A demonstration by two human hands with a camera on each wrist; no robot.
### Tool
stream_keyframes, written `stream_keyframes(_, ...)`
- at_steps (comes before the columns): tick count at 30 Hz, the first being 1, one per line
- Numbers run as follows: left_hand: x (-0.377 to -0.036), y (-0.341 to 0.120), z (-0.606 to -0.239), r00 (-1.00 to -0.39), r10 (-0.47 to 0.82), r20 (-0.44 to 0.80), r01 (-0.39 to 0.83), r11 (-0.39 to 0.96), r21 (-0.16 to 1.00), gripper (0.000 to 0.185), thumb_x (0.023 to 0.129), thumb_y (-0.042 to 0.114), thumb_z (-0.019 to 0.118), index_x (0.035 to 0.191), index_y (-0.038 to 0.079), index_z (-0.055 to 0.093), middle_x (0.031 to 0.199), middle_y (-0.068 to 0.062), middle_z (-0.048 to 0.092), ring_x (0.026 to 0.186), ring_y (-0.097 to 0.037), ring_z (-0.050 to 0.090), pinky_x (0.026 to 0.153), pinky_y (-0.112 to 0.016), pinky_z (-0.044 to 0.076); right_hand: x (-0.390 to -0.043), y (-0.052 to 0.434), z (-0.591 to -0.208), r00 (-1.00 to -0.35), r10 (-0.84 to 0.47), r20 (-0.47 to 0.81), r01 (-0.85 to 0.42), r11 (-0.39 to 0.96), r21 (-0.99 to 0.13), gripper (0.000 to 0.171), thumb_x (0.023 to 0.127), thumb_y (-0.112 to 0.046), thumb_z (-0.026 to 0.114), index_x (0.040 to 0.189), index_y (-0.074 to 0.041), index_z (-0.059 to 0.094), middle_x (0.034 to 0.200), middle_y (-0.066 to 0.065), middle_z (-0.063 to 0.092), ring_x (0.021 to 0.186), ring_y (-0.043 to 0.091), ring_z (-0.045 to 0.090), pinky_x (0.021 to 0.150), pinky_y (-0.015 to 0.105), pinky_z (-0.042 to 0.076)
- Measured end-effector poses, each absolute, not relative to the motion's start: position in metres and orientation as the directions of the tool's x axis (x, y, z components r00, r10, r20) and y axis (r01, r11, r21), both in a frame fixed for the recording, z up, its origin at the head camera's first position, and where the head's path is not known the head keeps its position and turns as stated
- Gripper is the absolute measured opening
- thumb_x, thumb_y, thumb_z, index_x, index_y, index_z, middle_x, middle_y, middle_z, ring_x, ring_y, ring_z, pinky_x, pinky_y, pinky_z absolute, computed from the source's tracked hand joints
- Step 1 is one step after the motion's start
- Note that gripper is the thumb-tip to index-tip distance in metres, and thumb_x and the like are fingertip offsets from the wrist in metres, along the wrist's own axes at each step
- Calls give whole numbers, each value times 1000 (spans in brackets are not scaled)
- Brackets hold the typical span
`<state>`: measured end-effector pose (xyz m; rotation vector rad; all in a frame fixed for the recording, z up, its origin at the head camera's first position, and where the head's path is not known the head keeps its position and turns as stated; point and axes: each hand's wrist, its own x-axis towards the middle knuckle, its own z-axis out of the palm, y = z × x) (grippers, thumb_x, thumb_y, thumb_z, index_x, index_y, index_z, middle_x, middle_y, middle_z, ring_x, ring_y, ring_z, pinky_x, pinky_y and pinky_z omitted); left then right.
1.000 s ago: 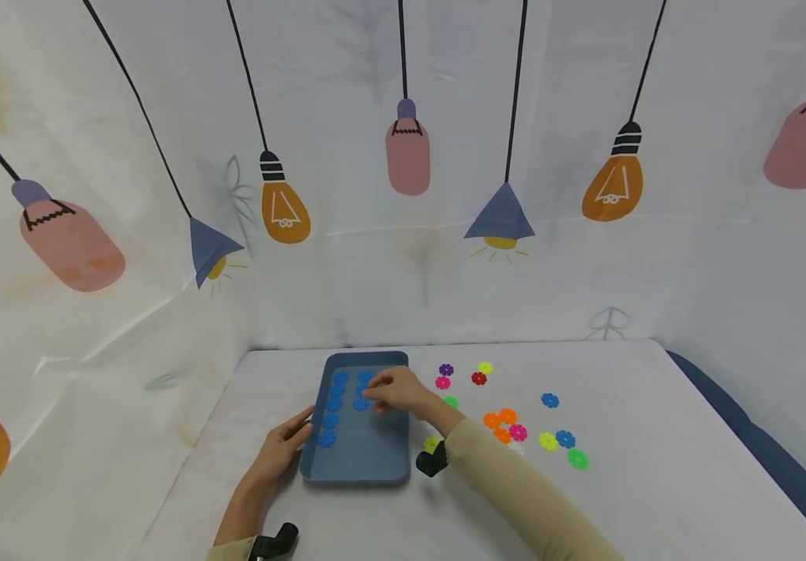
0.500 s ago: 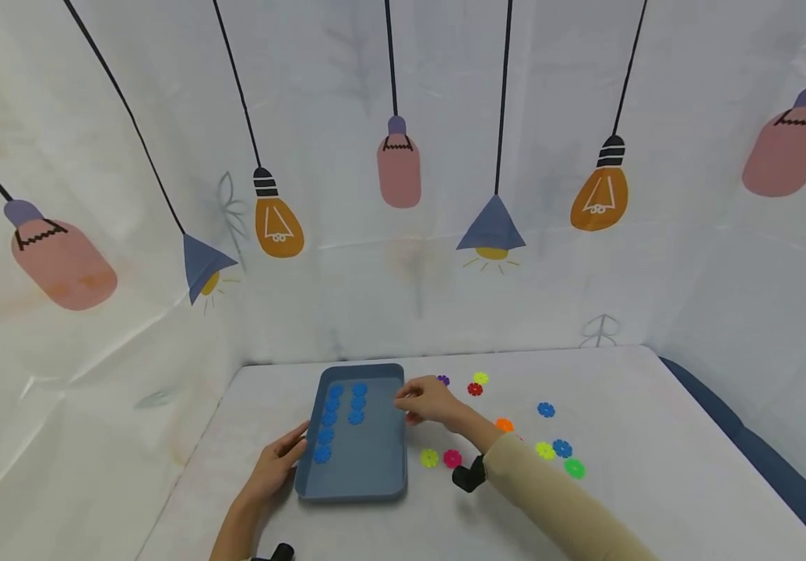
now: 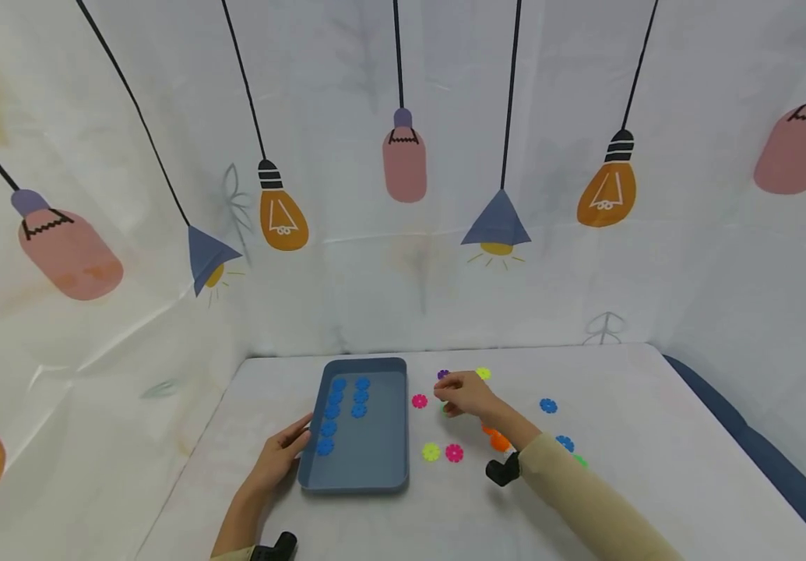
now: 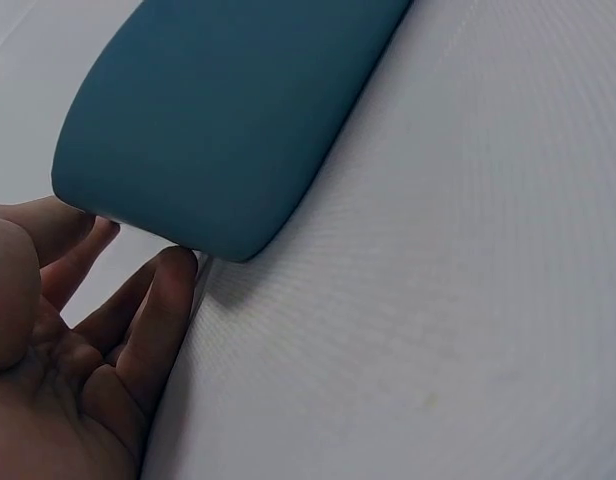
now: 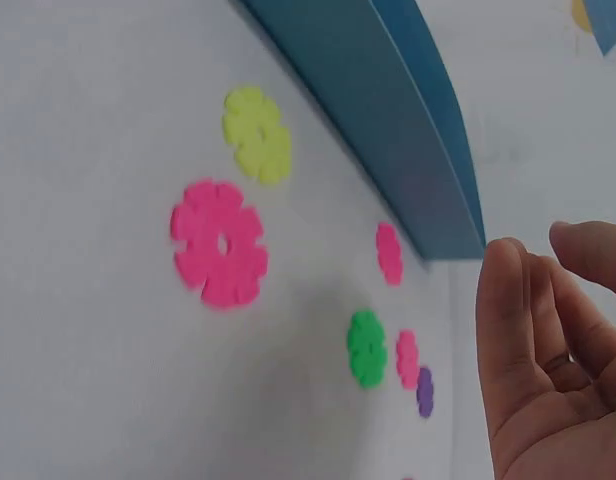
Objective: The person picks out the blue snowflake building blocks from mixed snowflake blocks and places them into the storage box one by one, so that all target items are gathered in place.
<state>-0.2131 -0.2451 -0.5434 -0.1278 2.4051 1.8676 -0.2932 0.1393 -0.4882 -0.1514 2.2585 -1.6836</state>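
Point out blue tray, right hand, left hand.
blue tray (image 3: 367,460): head view, bare floor near its front end.
right hand (image 3: 469,393): head view, back of the hand.
left hand (image 3: 278,458): head view, back of the hand.

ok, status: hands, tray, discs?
Left hand rests open against tray edge. Right hand empty, hovering over loose discs right of tray. Eight blue discs in tray, two columns. Nothing blocking.

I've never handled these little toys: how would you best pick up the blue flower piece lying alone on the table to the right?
The blue flower piece lies flat with clear space around it. Probably come from above with the right hand and pinch two opposite petal edges.
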Motion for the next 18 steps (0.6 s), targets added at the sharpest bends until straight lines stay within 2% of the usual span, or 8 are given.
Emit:
stream_keyframes(9, -214, -247, -542, -993, -28, -118, -121, 251, 960, 51, 98, 28, 59, 145, 10, 48, 142, -22, 47, 130, -36, 44, 97, -51, 45, -296, 176, -495, -962, -177, -210, 142, 333, -932, 25, 94, -17, 67, 110, 1, 66, 101, 21, 64, 75, 24, 64, 69, 31, 57)
stream_keyframes(18, -213, -248, -542, -994, -18, -110, -110, 302, 947, 59, 92, 27, 69, 144, 12, 49, 137, -25, 49, 122, -37, 50, 92, -50, 48, -292, 224, -504, -972, -101, -214, 160, 388, -908, 30, 93, -21, 67, 112, 3, 65, 98, 18, 64, 77, 24, 63, 72, 32, 57)
